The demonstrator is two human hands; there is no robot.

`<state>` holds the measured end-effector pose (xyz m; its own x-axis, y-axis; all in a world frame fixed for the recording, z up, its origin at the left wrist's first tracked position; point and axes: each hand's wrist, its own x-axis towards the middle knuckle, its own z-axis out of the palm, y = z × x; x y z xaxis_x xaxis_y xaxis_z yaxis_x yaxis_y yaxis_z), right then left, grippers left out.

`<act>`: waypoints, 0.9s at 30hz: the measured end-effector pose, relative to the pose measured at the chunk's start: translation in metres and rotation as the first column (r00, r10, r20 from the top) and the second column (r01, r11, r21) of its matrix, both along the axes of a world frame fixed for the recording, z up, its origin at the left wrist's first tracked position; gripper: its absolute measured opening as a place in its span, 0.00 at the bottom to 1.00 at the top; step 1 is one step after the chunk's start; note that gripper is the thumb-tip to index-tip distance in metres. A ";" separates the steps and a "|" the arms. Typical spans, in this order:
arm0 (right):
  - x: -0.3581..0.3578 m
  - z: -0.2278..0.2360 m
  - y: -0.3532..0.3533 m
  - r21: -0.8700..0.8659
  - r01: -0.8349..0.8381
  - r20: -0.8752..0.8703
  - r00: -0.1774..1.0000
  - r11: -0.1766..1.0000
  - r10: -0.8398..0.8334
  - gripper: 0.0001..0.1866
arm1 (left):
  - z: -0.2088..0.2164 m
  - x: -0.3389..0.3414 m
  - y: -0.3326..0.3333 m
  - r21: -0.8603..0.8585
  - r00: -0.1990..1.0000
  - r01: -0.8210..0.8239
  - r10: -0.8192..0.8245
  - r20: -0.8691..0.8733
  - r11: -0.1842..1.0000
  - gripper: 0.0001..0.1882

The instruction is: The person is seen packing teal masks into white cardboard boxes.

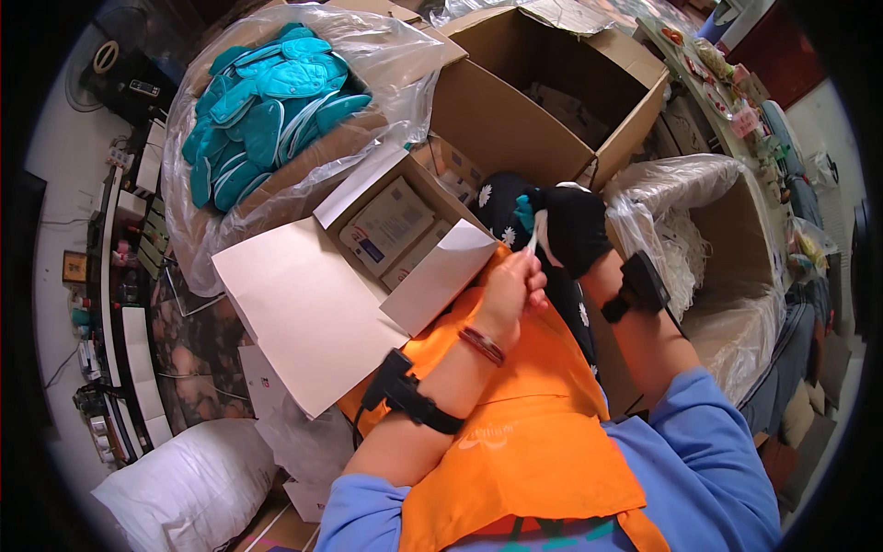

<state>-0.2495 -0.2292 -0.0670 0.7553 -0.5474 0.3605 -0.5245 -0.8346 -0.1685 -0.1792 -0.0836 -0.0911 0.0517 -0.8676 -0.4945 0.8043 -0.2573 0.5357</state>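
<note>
My left hand (517,287), bare, has its fingers closed in a pinch on the end of a thin pale strip (533,241), over my lap. Just beyond it, my right hand (572,230) wears a black glove and is closed around a small teal fabric piece (524,212), mostly hidden by the hand. The strip runs up toward that piece; whether they are joined I cannot tell. Left of my hands, an open white box (292,308) holds several flat white packets (391,221). Its flaps are spread out.
Farther left, a plastic-lined carton (322,166) is heaped with teal padded pieces (267,101). A deep cardboard box (501,110) stands open at the back. To the right, another plastic-lined box (736,239) contains whitish strips (682,258). A white sack (198,488) lies near left.
</note>
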 end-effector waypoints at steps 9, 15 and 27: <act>-0.002 -0.047 -0.024 0.018 0.032 -0.123 0.992 0.999 -0.030 0.08 | 0.019 -0.036 0.029 0.017 0.338 -0.063 0.005 0.941 0.998 0.21; -0.046 -0.091 -0.085 -0.078 0.252 -0.438 0.860 0.965 -0.260 0.08 | 0.056 -0.046 0.085 -0.171 0.208 0.090 0.150 0.967 0.981 0.17; -0.037 0.010 -0.017 0.180 0.015 0.248 0.967 0.984 -0.060 0.12 | 0.017 0.023 0.033 -0.190 0.982 -0.042 0.075 0.171 0.981 0.08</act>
